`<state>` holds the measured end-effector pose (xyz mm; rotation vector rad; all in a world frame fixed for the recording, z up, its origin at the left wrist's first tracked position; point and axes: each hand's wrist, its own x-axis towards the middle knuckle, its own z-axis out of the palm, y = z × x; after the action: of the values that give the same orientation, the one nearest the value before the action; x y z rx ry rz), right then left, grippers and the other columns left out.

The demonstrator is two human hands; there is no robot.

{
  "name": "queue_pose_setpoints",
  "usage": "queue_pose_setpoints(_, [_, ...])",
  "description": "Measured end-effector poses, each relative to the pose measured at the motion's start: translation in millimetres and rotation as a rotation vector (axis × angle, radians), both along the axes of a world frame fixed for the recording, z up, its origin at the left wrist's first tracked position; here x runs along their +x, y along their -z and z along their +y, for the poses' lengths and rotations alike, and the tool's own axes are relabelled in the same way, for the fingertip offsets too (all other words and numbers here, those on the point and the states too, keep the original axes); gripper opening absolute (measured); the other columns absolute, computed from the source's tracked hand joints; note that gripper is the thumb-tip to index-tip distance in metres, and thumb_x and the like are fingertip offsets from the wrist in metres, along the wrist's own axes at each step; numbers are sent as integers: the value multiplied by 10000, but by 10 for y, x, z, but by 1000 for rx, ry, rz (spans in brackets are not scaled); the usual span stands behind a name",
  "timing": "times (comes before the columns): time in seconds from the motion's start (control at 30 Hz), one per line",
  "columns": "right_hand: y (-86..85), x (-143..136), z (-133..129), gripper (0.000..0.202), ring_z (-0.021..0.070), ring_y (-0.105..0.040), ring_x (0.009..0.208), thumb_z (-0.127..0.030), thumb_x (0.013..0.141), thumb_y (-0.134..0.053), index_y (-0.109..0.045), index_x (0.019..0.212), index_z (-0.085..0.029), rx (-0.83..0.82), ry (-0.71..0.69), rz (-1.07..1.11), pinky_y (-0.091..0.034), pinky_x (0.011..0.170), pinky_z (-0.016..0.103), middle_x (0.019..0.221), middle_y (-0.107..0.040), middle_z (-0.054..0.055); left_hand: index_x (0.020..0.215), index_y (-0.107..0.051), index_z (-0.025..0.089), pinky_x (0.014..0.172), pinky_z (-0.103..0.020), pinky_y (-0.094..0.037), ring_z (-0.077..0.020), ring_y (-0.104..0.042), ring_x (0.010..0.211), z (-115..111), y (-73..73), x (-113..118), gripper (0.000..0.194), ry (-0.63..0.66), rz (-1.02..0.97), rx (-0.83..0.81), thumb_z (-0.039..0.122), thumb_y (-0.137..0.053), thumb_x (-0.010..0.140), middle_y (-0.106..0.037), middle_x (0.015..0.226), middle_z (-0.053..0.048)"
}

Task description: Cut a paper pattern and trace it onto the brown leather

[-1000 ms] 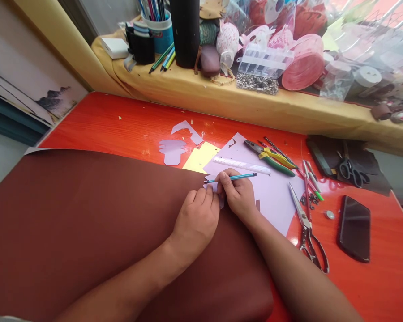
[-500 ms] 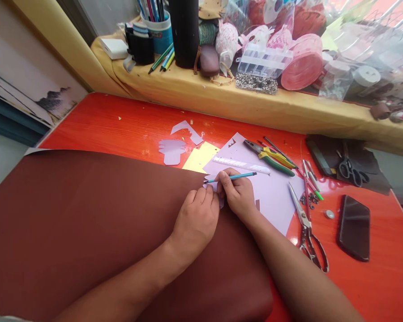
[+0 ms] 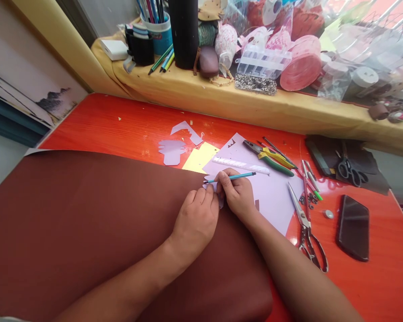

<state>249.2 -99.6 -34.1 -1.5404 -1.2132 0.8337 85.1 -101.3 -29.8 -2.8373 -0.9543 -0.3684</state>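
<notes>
A large sheet of brown leather-like material (image 3: 104, 214) spreads over the left and front of the table. On its far right edge lies a small lilac paper cutout (image 3: 208, 177) with a scalloped edge, mostly covered by my hands. My left hand (image 3: 198, 217) presses down on this cutout with fingers curled together. Pinched in my right hand (image 3: 237, 193) is a blue felt-tip pen (image 3: 243, 175), held nearly level, its dark tip pointing left at the cutout's edge. Both hands almost touch.
Beyond the sheet are another lilac cutout (image 3: 172, 152), yellow paper (image 3: 201, 156) and a lilac sheet (image 3: 272, 197) bearing a ruler (image 3: 242, 164) and pliers (image 3: 268, 157). Rightward lie large scissors (image 3: 307, 228), a phone (image 3: 353, 228) and small scissors (image 3: 349, 167). A cluttered yellow-covered ledge (image 3: 147, 80) runs behind.
Hardly anything differs. The pen and my right hand have shifted very slightly left; my left hand keeps its place on the cutout.
</notes>
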Motion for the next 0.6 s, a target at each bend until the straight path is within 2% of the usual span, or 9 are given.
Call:
queue_pose_setpoints(0.1, [-9,-3,1,514,179,-592,488,-698,1070,-541,-646,824,-259,-9,1,-8,-472,505,297,608,-662,-11,1214,-741,117,879,-444,-524,-277,-661,961,1,-1,-1,265,-1,-5,-21,102,-563,1018,-753,1233,-174])
queue_pose_setpoints(0.33, [3,0,-7,510,169,-594,486,-679,1081,-536,-646,825,-252,-1,-2,-10,-466,495,289,616,-660,-13,1035,-733,149,847,-439,-505,-266,-633,873,13,-15,-8,166,21,-16,-20,108,-574,1016,-704,947,-104])
queue_pose_setpoints(0.6, [-11,-3,-4,525,174,-584,484,-698,1074,-533,-652,820,-254,1,16,-27,-470,511,298,602,-653,-15,1016,-711,163,834,-445,-492,-265,-621,860,12,-15,-7,158,12,-22,-20,99,-567,1020,-693,926,-98])
